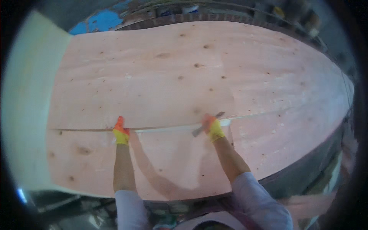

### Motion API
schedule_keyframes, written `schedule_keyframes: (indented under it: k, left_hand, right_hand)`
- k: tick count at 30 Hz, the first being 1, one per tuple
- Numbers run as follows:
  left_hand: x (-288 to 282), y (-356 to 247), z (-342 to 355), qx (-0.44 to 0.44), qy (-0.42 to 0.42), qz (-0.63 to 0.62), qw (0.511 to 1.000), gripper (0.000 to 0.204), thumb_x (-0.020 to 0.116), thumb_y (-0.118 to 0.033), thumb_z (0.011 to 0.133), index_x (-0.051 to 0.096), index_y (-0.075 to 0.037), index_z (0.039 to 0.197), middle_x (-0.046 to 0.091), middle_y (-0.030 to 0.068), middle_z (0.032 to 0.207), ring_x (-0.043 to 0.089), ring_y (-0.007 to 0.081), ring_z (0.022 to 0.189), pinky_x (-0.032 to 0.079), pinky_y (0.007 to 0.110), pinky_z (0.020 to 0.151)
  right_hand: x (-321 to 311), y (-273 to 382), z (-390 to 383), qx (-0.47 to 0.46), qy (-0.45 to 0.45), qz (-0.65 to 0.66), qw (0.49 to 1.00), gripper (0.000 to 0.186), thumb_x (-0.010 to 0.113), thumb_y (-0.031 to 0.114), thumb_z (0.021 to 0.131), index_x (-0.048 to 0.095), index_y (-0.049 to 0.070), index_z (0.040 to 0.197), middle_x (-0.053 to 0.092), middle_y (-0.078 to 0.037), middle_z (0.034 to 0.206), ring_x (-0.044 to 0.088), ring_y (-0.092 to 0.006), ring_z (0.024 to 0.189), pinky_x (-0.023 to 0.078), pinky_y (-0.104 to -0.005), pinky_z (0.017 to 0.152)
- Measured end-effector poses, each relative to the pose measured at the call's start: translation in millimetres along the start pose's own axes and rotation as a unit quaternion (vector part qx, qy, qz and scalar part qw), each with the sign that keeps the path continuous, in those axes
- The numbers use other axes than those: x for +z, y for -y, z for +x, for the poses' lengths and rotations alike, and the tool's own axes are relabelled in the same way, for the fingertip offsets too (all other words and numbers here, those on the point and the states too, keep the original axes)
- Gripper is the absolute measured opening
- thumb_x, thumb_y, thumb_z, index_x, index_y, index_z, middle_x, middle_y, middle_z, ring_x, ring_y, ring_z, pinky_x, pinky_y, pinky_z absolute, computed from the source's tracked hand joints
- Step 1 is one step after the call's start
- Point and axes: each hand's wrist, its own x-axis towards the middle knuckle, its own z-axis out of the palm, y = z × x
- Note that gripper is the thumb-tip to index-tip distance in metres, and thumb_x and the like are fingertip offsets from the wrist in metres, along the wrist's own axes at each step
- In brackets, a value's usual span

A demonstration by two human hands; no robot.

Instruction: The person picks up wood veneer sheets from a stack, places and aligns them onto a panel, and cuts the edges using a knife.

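Note:
A broad sheet of pale pinkish wood veneer (165, 84) with dark knots lies in front of me. A nearer veneer sheet (176, 157) meets it along a lengthwise seam, dark at the left and showing a pale gap toward the right. My left hand (121, 131), in a yellow glove with orange fingers, rests on this seam, fingers stretched forward and thumb out to the side. Farther right, my right hand (213, 128), gloved alike, is closed around a flat grey blade-like tool (197, 132). The tool slants across the seam, its ends showing on both sides of the hand; its exact kind is unclear.
A pale greenish-yellow board or sheet (30, 99) borders the veneer at the left. Blue material (101, 21) lies beyond the far left edge. Past the far right edge are blurred objects. A pinkish plank (310, 201) shows at the lower right, below the veneer's curved-looking edge.

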Motion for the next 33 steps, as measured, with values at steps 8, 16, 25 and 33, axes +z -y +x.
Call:
schedule_keyframes:
  k: [8,16,25,33]
  left_hand:
    - [-43,67,60,0.15,0.065,0.164,0.973,0.027,0.068,-0.029,0.078,0.06,-0.012,0.098,0.062,0.0024,0.095,0.059,0.0177,0.086,0.052,0.035,0.074]
    - [-48,56,55,0.011,-0.001,0.041,0.999,0.042,0.071,-0.024,0.076,0.053,-0.013,0.111,0.059,0.0062,0.1,0.058,0.0261,0.09,0.052,0.043,0.078]
    - [93,-1,-57,0.19,-0.172,-0.107,0.961,0.076,0.068,-0.008,0.073,0.027,-0.023,0.136,0.047,0.007,0.115,0.049,0.0262,0.099,0.047,0.053,0.074]
    - [7,32,23,0.068,-0.23,0.013,0.971,0.056,0.067,-0.015,0.074,0.038,-0.014,0.122,0.049,0.0035,0.098,0.047,0.0203,0.081,0.044,0.043,0.066]
  right_hand:
    - [8,6,6,0.112,-0.228,0.055,0.966,0.019,0.068,0.011,0.075,0.049,0.01,0.077,0.048,-0.002,0.075,0.048,-0.016,0.057,0.048,-0.0267,0.05]
    - [68,20,-20,0.089,-0.264,-0.021,0.96,0.022,0.069,0.007,0.074,0.047,0.01,0.073,0.047,-0.002,0.07,0.046,-0.0136,0.054,0.048,-0.025,0.049]
    - [10,-1,3,0.071,-0.203,0.029,0.976,0.031,0.066,0.012,0.078,0.043,0.011,0.099,0.052,-0.002,0.074,0.051,-0.014,0.056,0.05,-0.0263,0.049]
    - [23,-8,-3,0.063,-0.25,-0.074,0.963,0.027,0.063,0.015,0.081,0.043,0.01,0.098,0.053,-0.004,0.082,0.052,-0.0161,0.056,0.047,-0.0289,0.042]
